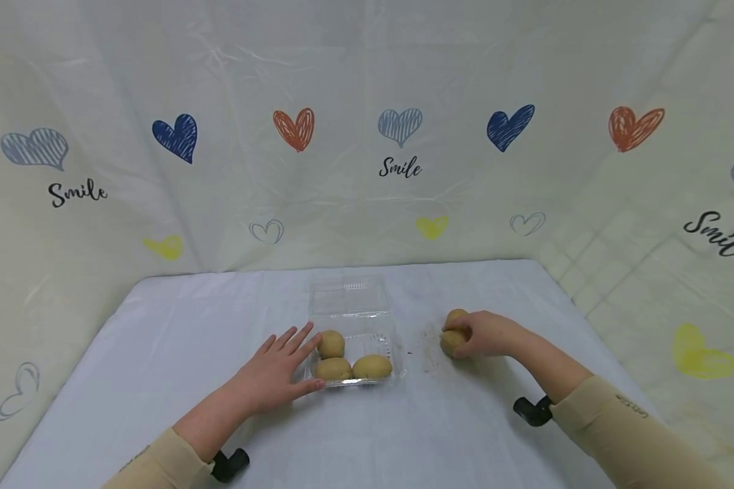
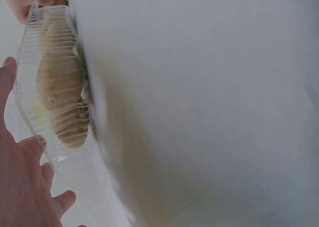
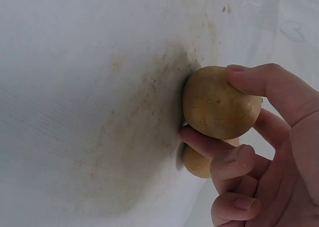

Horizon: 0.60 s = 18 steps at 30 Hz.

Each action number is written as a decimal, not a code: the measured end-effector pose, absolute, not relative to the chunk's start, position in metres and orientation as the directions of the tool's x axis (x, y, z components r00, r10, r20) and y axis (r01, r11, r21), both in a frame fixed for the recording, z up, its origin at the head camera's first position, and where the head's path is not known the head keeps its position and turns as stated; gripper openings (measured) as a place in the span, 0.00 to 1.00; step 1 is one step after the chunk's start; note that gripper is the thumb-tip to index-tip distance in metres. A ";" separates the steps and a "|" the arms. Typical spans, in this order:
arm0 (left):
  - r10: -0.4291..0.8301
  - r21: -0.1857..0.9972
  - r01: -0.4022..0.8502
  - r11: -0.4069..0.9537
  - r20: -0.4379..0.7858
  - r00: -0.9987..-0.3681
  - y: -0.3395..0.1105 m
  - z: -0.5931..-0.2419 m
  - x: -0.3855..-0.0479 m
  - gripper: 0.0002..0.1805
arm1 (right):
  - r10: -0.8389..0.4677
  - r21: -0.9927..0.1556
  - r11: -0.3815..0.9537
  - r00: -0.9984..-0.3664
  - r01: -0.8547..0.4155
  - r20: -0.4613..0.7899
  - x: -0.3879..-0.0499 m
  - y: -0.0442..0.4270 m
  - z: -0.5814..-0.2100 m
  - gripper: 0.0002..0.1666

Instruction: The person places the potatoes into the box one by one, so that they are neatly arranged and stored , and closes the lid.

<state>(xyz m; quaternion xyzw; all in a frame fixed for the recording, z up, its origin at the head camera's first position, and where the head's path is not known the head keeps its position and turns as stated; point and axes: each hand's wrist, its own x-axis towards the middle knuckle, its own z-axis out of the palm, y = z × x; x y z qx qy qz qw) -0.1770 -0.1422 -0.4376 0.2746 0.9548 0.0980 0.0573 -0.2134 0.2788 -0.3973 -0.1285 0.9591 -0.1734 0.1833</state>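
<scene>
A clear plastic clamshell box (image 1: 397, 339) lies with its lid (image 1: 348, 297) folded back. Inside are three potatoes: one at the back left (image 1: 331, 344), one at the front left (image 1: 334, 369) and one at the front right (image 1: 372, 367). My left hand (image 1: 275, 370), fingers spread and straight, rests against the box's left side. Right of the box, my right hand (image 1: 489, 334) grips a potato (image 3: 214, 103) between thumb and fingers. Another potato (image 3: 198, 161) sits just behind it, partly hidden by the fingers.
Brown dirt specks (image 1: 429, 350) mark the white tablecloth (image 1: 367, 435) between the box and the right hand. A pale curtain (image 1: 342, 197) printed with hearts hangs behind the table's back edge. A black strap piece (image 1: 533, 411) sticks out at the right wrist.
</scene>
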 end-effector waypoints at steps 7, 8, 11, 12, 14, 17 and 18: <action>0.535 0.212 0.514 0.831 -0.052 -0.844 -0.142 -0.437 -0.177 0.49 | -0.348 -0.353 0.901 -0.905 -0.251 -0.244 -0.214 0.282 -0.392 0.27; 0.534 0.211 0.513 0.832 -0.054 -0.844 -0.142 -0.437 -0.177 0.50 | -0.351 -0.355 0.900 -0.904 -0.254 -0.243 -0.214 0.281 -0.390 0.28; 0.533 0.210 0.512 0.833 -0.057 -0.844 -0.142 -0.437 -0.177 0.50 | -0.351 -0.355 0.900 -0.903 -0.252 -0.248 -0.215 0.278 -0.384 0.29; 0.533 0.211 0.512 0.833 -0.058 -0.844 -0.142 -0.437 -0.177 0.50 | -0.348 -0.353 0.902 -0.903 -0.249 -0.251 -0.214 0.276 -0.381 0.30; 0.533 0.213 0.511 0.833 -0.059 -0.844 -0.142 -0.437 -0.177 0.50 | -0.342 -0.356 0.903 -0.903 -0.240 -0.259 -0.214 0.272 -0.378 0.30; 0.531 0.213 0.509 0.834 -0.061 -0.845 -0.141 -0.438 -0.177 0.50 | -0.343 -0.373 0.898 -0.903 -0.235 -0.257 -0.214 0.266 -0.373 0.30; 0.531 0.213 0.509 0.834 -0.061 -0.845 -0.141 -0.438 -0.177 0.50 | -0.343 -0.383 0.894 -0.904 -0.231 -0.256 -0.214 0.263 -0.372 0.30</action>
